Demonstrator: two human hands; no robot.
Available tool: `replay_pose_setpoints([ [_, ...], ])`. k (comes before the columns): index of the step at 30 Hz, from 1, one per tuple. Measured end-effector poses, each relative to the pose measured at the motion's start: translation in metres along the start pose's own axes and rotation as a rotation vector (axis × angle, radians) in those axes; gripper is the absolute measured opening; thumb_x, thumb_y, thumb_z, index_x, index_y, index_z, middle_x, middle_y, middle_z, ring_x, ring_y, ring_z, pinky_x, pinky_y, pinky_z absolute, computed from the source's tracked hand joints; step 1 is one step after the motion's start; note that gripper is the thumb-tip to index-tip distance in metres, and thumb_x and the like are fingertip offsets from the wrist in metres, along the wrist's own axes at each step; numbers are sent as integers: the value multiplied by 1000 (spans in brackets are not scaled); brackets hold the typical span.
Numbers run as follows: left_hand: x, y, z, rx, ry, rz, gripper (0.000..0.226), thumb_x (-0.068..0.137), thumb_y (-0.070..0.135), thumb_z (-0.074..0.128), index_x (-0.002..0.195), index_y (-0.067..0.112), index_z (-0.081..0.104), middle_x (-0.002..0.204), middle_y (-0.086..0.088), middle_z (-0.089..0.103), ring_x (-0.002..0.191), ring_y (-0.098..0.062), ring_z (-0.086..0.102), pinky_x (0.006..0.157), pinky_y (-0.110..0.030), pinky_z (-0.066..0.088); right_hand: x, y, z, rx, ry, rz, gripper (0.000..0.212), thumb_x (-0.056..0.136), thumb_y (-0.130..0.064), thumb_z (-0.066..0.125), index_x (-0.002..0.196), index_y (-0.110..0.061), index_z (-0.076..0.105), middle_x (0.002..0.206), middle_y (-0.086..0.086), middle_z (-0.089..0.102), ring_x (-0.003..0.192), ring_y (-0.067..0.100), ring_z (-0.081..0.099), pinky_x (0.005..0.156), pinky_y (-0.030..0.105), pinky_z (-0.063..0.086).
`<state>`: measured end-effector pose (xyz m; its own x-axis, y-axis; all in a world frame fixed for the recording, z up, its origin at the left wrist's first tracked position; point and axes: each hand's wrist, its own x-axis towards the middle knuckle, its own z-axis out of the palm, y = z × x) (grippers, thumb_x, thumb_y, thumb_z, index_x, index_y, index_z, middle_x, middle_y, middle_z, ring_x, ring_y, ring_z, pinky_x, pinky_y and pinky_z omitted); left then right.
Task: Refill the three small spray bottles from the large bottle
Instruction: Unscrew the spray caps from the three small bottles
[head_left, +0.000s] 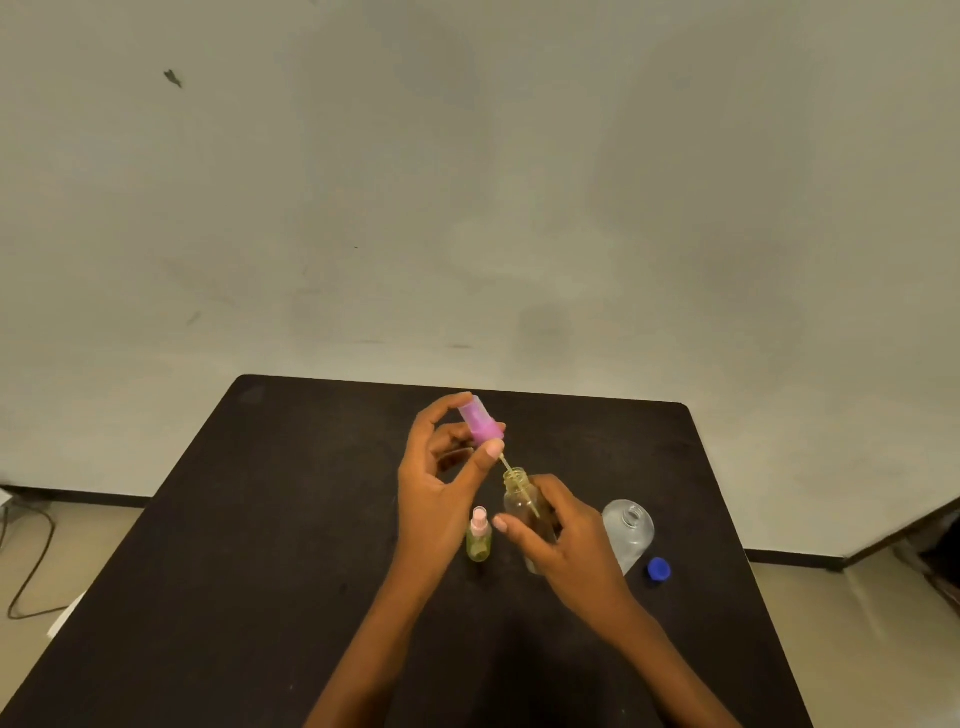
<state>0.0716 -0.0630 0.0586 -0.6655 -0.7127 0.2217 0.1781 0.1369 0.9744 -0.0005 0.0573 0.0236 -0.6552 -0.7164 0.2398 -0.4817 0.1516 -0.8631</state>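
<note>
Pink sprayer (480, 423) is pinched in the left hand (436, 499) between thumb and curled fingertips, its top tilted toward 11 o'clock. Its thin tube (511, 470) runs down toward 5 o'clock and passes through the open neck of a small bottle (519, 499).

The right hand (571, 545) wraps that bottle's lower body, fingers curled round it. We cannot tell whether its base rests on the black table (311, 519) or is lifted.

A second bottle (479, 540), capped in pale pink, stands just beside the held one at its 8 o'clock, between the two wrists. The large bottle (629, 530) stands near at 3 o'clock with its neck open. Its blue cap (658, 569) lies on the table at its 4 o'clock. We see only two small bottles; the third is not in view.

Step, as we judge it: the sprayer is partway in the neck, and we cannot say whether it is coming out or going in. The fill level in the held bottle is unreadable.

- If it is coming out, the tube wants lifting along its own slant until clear of the rim. The sprayer can then be set down and a slow pour made into the narrow neck.
- If it is going in, the sprayer must be brought upright over the neck, then pressed or twisted home while the right hand steadies the bottle.
</note>
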Motion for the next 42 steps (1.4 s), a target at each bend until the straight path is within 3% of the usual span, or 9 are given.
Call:
replay_pose_setpoints([
  [4, 9, -4, -19, 107, 160, 37, 49, 77, 13, 71, 115, 37, 51, 103, 6, 66, 95, -8, 65, 82, -19, 52, -4, 2, 0, 66, -135, 80, 38, 71, -60, 56, 98, -35, 53, 87, -22, 61, 82, 2, 58, 70, 17, 46],
  [9, 22, -29, -68, 361, 209, 68, 49, 78, 16, 71, 122, 21, 51, 96, 9, 61, 84, -2, 61, 75, -11, 50, -8, 24, -2, 202, -148, 218, 23, 81, -25, 68, 100, -30, 57, 94, -18, 65, 93, 3, 61, 79, 18, 48],
  [13, 22, -66, -108, 560, 94, -91, 37, 78, 22, 72, 111, 23, 55, 93, 8, 62, 84, -5, 60, 78, -21, 48, 1, 60, 1, 307, 49, 418, 25, 82, -15, 65, 105, -22, 58, 105, 0, 64, 100, 15, 61, 74, 16, 51],
  [16, 15, -105, -129, 681, -31, -255, 26, 77, 25, 73, 87, 38, 54, 86, 15, 60, 83, -4, 60, 73, -22, 47, 10, 92, 4, 171, 81, 517, 38, 79, -29, 69, 115, -22, 57, 113, 2, 55, 101, 16, 59, 83, 29, 52],
  [19, 7, -150, -141, 910, -205, -369, 31, 77, 34, 72, 104, 33, 57, 97, 8, 56, 90, -11, 58, 86, -35, 51, 20, 108, 9, 111, 16, 540, 31, 78, -36, 68, 106, -27, 58, 108, 2, 58, 96, 17, 60, 76, 32, 55],
  [24, -6, -189, -136, 1083, -444, -414, 47, 82, 38, 65, 125, 30, 49, 111, 5, 53, 97, -9, 53, 79, -21, 44, 25, 126, 20, -9, -67, 593, 16, 80, -21, 69, 89, -28, 57, 93, -1, 64, 90, 17, 62, 81, 37, 53],
  [33, -8, -209, -130, 1184, -500, -403, 54, 84, 43, 60, 133, 30, 42, 122, 3, 51, 113, -14, 49, 92, -27, 45, 18, 141, 31, -196, -199, 616, 21, 79, -10, 66, 99, -11, 60, 92, 1, 61, 86, 15, 57, 75, 23, 43],
  [38, -7, -211, -130, 1177, -523, -439, 59, 84, 42, 60, 137, 31, 37, 126, 1, 48, 115, -16, 47, 95, -29, 45, 13, 148, 33, -208, -233, 646, 49, 77, -8, 69, 122, -10, 49, 105, 2, 59, 100, 16, 57, 84, 22, 42],
  [42, -8, -210, -129, 1113, -476, -474, 69, 82, 45, 62, 141, 27, 31, 132, 0, 49, 118, -19, 47, 98, -34, 44, 17, 140, 30, -325, -252, 618, 74, 76, -18, 72, 138, -16, 31, 137, 8, 41, 124, 24, 42, 100, 31, 38],
])
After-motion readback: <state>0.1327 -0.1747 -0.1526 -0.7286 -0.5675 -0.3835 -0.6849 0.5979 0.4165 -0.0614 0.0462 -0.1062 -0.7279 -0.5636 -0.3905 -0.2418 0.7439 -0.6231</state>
